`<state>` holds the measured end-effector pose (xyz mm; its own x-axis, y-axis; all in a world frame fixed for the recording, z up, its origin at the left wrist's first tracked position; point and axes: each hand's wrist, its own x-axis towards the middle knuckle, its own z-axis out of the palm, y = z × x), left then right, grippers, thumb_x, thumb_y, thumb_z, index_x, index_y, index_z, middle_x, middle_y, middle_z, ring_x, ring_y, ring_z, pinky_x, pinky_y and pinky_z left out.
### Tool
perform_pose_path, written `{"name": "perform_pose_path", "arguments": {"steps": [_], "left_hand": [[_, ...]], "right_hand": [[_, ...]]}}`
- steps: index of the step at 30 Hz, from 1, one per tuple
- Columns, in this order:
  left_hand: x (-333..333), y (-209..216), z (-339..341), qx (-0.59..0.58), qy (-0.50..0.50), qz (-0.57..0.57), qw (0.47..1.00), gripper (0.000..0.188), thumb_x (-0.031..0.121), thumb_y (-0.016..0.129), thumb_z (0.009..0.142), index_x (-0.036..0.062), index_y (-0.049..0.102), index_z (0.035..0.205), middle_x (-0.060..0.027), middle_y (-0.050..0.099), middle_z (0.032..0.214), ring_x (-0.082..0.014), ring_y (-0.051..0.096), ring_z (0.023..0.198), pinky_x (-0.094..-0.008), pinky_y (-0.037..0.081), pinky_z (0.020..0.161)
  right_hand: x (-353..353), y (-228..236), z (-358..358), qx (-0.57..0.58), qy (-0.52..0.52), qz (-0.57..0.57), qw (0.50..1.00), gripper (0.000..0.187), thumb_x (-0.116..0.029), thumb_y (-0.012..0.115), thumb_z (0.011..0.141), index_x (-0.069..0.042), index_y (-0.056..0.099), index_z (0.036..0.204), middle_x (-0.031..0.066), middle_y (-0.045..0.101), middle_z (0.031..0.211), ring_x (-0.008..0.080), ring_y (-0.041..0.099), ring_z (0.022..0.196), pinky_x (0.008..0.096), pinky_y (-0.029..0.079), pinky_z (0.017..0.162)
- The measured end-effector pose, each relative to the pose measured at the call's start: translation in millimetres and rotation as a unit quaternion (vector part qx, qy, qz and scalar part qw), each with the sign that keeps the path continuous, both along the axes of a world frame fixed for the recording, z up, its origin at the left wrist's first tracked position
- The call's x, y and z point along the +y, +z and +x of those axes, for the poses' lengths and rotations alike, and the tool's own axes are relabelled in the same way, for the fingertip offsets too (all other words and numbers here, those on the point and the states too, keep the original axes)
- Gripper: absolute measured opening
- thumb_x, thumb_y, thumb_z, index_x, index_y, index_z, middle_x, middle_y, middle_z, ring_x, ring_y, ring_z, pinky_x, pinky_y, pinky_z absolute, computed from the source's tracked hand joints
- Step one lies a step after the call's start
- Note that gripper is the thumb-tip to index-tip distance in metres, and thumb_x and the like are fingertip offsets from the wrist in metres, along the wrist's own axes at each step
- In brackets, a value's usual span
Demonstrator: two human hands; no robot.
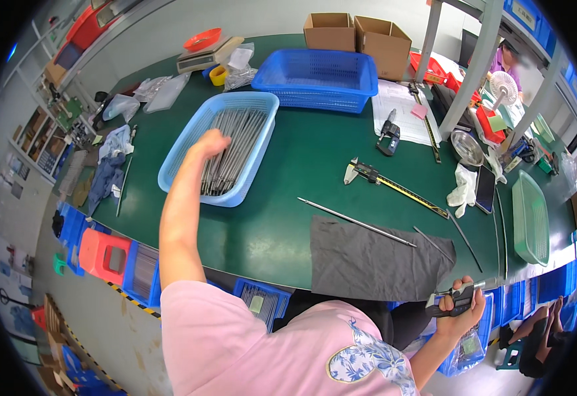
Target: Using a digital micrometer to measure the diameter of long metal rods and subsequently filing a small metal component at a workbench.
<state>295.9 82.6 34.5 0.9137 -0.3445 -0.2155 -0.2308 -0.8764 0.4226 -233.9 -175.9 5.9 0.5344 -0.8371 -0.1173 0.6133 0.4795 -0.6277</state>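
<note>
My left hand [213, 142] reaches into a light blue basket [171, 165], its fingers curled down over a bundle of thin grey metal rods [237, 148]. Whether it grips one of them is hidden by the hand itself. Low on the right, past the table's front edge, my right hand [461, 313] is closed around a dark digital micrometer [461, 301]. Between the two hands a grey cloth [367, 264] lies flat at the table edge. One longer shiny rod [357, 222] rests partly across that cloth, and a short thin rod [433, 243] lies on it too.
A digital caliper [400, 187] and a second micrometer [388, 135] lie on the green table [282, 228]. Behind them stand a dark blue basket [315, 99] and cardboard boxes [382, 47]. At right are a phone [485, 190], a pale green basket [530, 218] and metal shelf posts [468, 72].
</note>
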Motion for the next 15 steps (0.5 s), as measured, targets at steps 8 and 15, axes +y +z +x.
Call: {"name": "perform_pose_path", "arguments": {"steps": [8,15], "left_hand": [[-19.0,44.6,-67.5,0.283,-0.064,-0.628,0.722,0.024,0.031,0.049,0.087,0.0085,0.046,0.077,-0.0004,0.046,0.063,-0.0069,0.037,0.043,-0.0207,0.027,0.037],[-132.8,25.3,-222.8,0.395,-0.255,-0.608,0.639,0.019,0.021,0.048,0.088,0.0027,0.048,0.082,-0.0099,0.056,0.078,-0.0187,0.06,0.06,-0.0292,0.052,0.053]], "right_hand": [[10.0,1.4,-2.3,0.004,-0.028,0.013,1.0,0.04,-0.035,0.038,0.084,0.0,0.046,0.1,0.013,0.05,0.081,0.017,0.04,0.04,0.0265,0.032,0.037],[22.5,40.5,29.8,-0.05,0.036,0.053,0.997,0.054,-0.052,0.035,0.083,0.0,0.049,0.091,0.0167,0.053,0.071,0.0179,0.041,0.041,0.0256,0.033,0.036]]}}
